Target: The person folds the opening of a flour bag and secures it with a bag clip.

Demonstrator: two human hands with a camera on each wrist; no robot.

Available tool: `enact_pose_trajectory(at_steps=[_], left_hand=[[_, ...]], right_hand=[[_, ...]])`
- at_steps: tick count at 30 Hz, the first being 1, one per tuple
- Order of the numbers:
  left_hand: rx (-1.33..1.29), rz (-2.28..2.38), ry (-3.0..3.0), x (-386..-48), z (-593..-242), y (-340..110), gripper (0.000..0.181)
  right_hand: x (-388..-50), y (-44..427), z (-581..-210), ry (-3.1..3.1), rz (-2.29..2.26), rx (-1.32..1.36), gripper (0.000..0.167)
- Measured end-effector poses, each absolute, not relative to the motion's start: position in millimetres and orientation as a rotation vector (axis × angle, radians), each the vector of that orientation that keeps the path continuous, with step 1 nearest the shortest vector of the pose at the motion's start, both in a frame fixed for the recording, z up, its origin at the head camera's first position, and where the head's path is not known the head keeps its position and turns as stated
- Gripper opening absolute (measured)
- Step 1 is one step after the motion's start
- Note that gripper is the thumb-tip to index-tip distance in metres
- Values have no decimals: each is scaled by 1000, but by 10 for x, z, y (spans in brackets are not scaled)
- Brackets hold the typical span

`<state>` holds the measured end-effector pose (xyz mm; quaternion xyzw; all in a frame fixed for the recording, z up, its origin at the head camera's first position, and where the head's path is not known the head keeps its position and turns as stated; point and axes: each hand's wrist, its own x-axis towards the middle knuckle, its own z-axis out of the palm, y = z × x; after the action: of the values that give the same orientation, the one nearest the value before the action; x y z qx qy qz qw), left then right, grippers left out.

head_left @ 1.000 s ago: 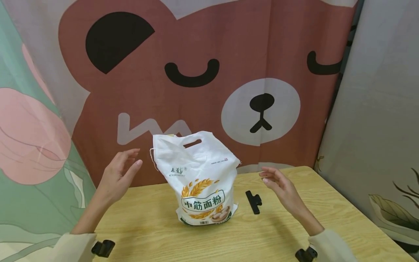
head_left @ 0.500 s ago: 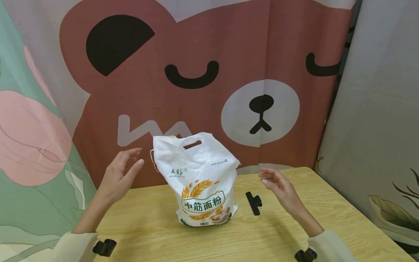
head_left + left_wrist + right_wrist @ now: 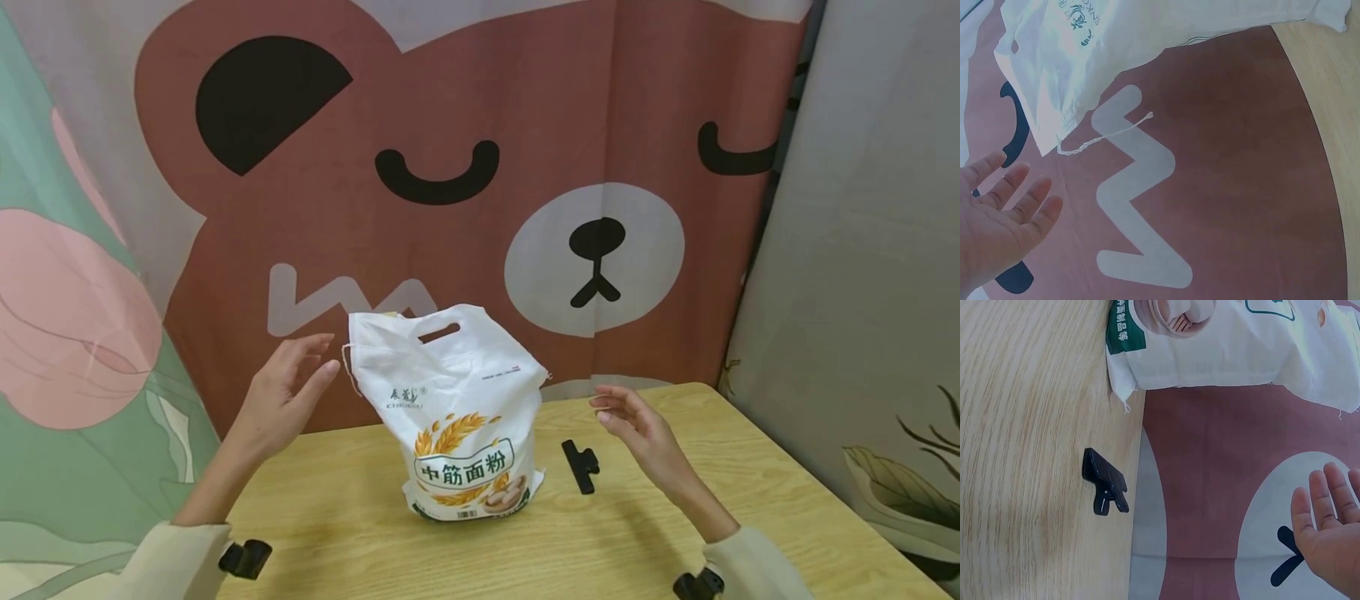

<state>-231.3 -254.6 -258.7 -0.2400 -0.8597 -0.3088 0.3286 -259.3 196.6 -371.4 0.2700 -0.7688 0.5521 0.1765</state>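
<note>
A bear-print curtain (image 3: 300,217) hangs behind a wooden table (image 3: 337,537); on it stands a creased white flour bag (image 3: 467,421), wheat-printed front facing the head camera, long axis upright, top leaning left. A black clip (image 3: 579,467) lies nearby. The left hand (image 3: 281,396) and right hand (image 3: 641,425) flank the bag, fingers slightly apart.

The flour bag (image 3: 472,425) stands on the table (image 3: 330,517). Left of it, apart, is the left hand (image 3: 285,396); near its right side lies the clip (image 3: 580,467); farther right of it is the right hand (image 3: 641,429). Behind the bag hangs the curtain (image 3: 450,250).
</note>
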Motion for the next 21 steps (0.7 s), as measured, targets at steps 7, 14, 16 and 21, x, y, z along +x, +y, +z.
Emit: enact_pose_trajectory(at_steps=[7,14,16,21], left_hand=[[-662,-806,-2288,-2332,-2570,-2524,39],[-687,-803,-2294,-2341,-2542,-2476,41],[-695,-789,-2286,-2344,-2526,-2466,40],[-712,-761,-2268,-2360,-2478,-2448,39]], right_hand=[[-2573,1934,-3695,-2160,1610,800,37],[-2602,1870,-3670,-2160,1636,811,38],[-2609,1851,-3654,-2166,1633,809,38],[-2626,1833,-3632,-2182,1608,813,38]])
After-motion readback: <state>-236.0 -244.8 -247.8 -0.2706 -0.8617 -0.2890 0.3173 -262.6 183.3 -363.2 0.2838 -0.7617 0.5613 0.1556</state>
